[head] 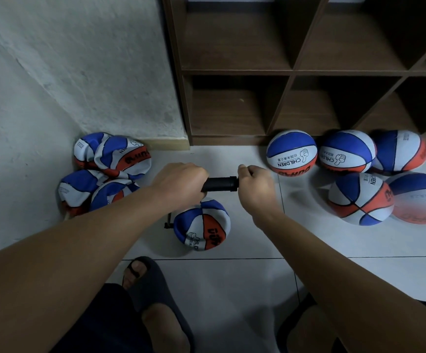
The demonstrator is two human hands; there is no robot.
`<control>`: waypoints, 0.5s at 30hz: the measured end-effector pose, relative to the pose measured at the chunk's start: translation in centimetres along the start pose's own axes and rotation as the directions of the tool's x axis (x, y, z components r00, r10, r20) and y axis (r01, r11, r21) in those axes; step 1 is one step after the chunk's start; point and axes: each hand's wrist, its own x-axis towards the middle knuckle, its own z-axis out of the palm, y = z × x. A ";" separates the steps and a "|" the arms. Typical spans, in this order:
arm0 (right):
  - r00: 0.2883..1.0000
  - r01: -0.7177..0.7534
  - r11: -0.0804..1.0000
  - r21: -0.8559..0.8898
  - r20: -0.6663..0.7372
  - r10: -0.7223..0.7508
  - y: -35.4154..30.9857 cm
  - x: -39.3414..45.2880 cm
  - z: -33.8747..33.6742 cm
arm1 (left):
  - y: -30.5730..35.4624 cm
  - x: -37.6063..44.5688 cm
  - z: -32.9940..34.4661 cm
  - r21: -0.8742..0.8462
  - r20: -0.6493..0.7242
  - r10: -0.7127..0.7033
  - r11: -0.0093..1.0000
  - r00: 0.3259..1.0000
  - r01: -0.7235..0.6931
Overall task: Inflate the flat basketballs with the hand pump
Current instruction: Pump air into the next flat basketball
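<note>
I gripped the pump [221,184] in both hands [179,180] [255,183]; five balls [292,151] stood inflated at three o'clock, four flat ones [112,155] waited at nine.

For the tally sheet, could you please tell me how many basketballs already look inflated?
5, all on the floor at right by the shelf: three in a back row, two in front. Others may lie out of view.

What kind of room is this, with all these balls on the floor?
Probably a storage corner of a sports or children's activity room. Dark wooden cubby shelves stand against a rough plastered wall, and on the tiled floor lie round inflated basketballs and a heap of flat basketballs.
</note>
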 end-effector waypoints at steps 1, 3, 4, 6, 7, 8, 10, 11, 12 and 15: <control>1.000 0.005 1.000 -0.013 0.012 -0.005 -0.1 0.0 -0.2 | 0.0 0.0 0.0 -0.003 -0.001 0.002 1.000 1.000 -0.002; 1.000 0.009 0.999 -0.040 0.013 -0.008 -0.4 0.5 -1.2 | -0.3 0.0 -0.3 -0.019 0.002 -0.013 1.000 1.000 0.013; 1.000 0.006 0.999 -0.044 -0.011 -0.006 -0.6 1.1 -2.0 | -0.8 0.0 -0.5 -0.026 0.001 -0.033 0.999 0.999 0.033; 0.995 -0.026 1.000 -0.018 -0.093 0.024 -0.9 2.7 -4.2 | -2.3 0.0 -1.0 -0.047 0.006 -0.088 0.995 0.996 0.088; 0.990 -0.052 0.999 0.006 -0.132 0.052 -0.9 3.5 -5.2 | -3.1 0.0 -1.2 -0.066 0.021 -0.110 0.992 0.994 0.111; 0.985 -0.074 0.997 0.027 -0.157 0.077 -0.8 4.1 -6.0 | -3.6 0.0 -1.4 -0.083 0.041 -0.122 0.989 0.992 0.125; 0.980 -0.081 0.996 0.036 -0.181 0.087 -0.8 4.5 -6.5 | -3.6 -0.1 -1.4 -0.110 0.068 -0.119 0.986 0.991 0.126; 0.978 -0.071 0.997 0.037 -0.195 0.077 -0.8 4.3 -6.3 | -3.3 -0.1 -1.4 -0.116 0.072 -0.116 0.986 0.991 0.124; 0.977 -0.052 0.998 0.033 -0.206 0.058 -0.9 3.8 -5.8 | -3.0 -0.1 -1.4 -0.115 0.068 -0.117 0.986 0.991 0.124; 0.980 0.018 1.000 -0.025 -0.200 -0.023 -1.2 2.1 -3.7 | -1.8 0.0 -1.4 -0.112 0.034 -0.111 0.987 0.993 0.114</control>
